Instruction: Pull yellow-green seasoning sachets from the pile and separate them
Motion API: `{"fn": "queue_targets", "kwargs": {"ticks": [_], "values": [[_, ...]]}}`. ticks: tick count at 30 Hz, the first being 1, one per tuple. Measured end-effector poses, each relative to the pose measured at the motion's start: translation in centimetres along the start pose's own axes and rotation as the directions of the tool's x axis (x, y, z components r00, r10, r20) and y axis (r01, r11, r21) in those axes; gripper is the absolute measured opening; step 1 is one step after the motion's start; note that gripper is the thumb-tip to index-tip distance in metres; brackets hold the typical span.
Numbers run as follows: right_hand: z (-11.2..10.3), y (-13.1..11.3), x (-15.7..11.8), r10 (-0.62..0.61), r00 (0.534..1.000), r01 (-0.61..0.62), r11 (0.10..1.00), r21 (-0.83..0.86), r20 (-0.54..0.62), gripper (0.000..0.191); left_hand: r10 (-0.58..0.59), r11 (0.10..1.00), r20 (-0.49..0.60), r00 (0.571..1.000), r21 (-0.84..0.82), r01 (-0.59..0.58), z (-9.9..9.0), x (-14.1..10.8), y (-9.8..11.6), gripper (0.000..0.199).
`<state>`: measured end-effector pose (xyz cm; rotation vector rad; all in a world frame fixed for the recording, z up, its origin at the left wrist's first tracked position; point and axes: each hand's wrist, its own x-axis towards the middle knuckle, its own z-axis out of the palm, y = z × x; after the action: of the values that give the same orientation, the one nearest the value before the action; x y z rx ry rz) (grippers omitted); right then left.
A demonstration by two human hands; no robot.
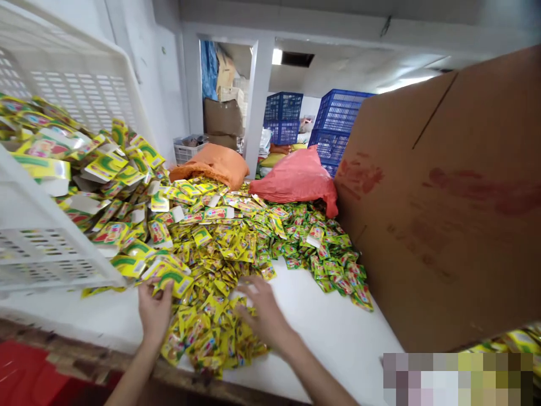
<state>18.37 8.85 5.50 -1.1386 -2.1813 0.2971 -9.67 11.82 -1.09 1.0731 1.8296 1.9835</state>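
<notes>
My left hand (155, 313) is closed, with thumb and fingers pinching a flat yellow-and-green carton (176, 280) at its near edge. Over the pile of small yellow sachets (211, 332) hovers or rests my right hand (264, 316); its fingers are apart and curved, slightly blurred, with nothing visible in them. Whether the fingertips touch the sachets I cannot tell. Many similar yellow cartons (116, 234), some with white flaps standing out, spill from a tipped white plastic crate (54, 254) on the left. Green sachets (333, 262) lie heaped beyond my right hand.
A large brown cardboard box (439, 225) stands on the right of the white table (321, 332). An orange sack (215, 162) and a red sack (296, 176) lie behind the heaps. Blue crates (338, 121) are stacked farther back. Below left is something red (34, 372).
</notes>
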Motion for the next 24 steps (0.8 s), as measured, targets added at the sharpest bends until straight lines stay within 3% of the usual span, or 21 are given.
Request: {"fn": "queue_targets", "kwargs": {"ticks": [3, 5, 7, 10, 14, 17, 19, 21, 24], "values": [[4.6, -3.7, 2.3, -0.187, 0.969, 0.190, 0.982, -0.003, 0.159, 0.058, 0.012, 0.998, -0.089, 0.996, 0.055, -0.007, -0.6, -0.1, -0.4, 0.048], [6.5, -4.2, 2.2, -0.190, 0.962, 0.200, 0.979, -0.032, 0.196, 0.067, 0.014, 0.997, -0.115, 0.993, 0.077, -0.005, -1.0, 0.2, -0.4, 0.048], [6.9, -3.3, 1.2, -0.141, 0.972, 0.155, 0.986, -0.060, 0.190, 0.065, 0.030, 0.996, -0.112, 0.993, 0.084, -0.021, -1.2, 0.4, -0.2, 0.048], [4.8, -0.6, -0.7, -0.063, 0.984, 0.076, 0.994, -0.074, 0.165, 0.050, 0.013, 0.997, -0.049, 0.999, 0.083, -0.008, -1.1, 0.0, 0.2, 0.055], [-2.0, 5.6, -0.9, 0.121, 0.992, -0.115, 0.985, -0.127, 0.043, 0.020, -0.075, 0.984, 0.036, 0.997, 0.164, 0.068, -0.6, -0.9, 0.4, 0.076], [-7.8, 12.2, -0.2, 0.341, 0.926, -0.368, 0.909, -0.196, -0.161, 0.035, -0.112, 0.970, -0.008, 0.994, 0.218, 0.111, -0.4, -1.0, 0.3, 0.087], [-10.1, 16.1, -0.5, 0.459, 0.858, -0.505, 0.836, -0.216, -0.230, 0.040, -0.090, 0.969, -0.021, 0.996, 0.231, 0.093, -0.4, -0.8, 0.4, 0.080], [-10.4, 18.5, -1.8, 0.549, 0.800, -0.597, 0.769, -0.227, -0.243, 0.045, -0.021, 0.971, -0.035, 0.999, 0.238, 0.029, -0.6, -0.8, 0.9, 0.060], [-8.0, 18.9, -5.1, 0.608, 0.770, -0.638, 0.731, -0.242, -0.191, 0.051, 0.033, 0.985, -0.063, 0.997, 0.172, -0.021, -1.1, -1.6, 2.4, 0.044]]}}
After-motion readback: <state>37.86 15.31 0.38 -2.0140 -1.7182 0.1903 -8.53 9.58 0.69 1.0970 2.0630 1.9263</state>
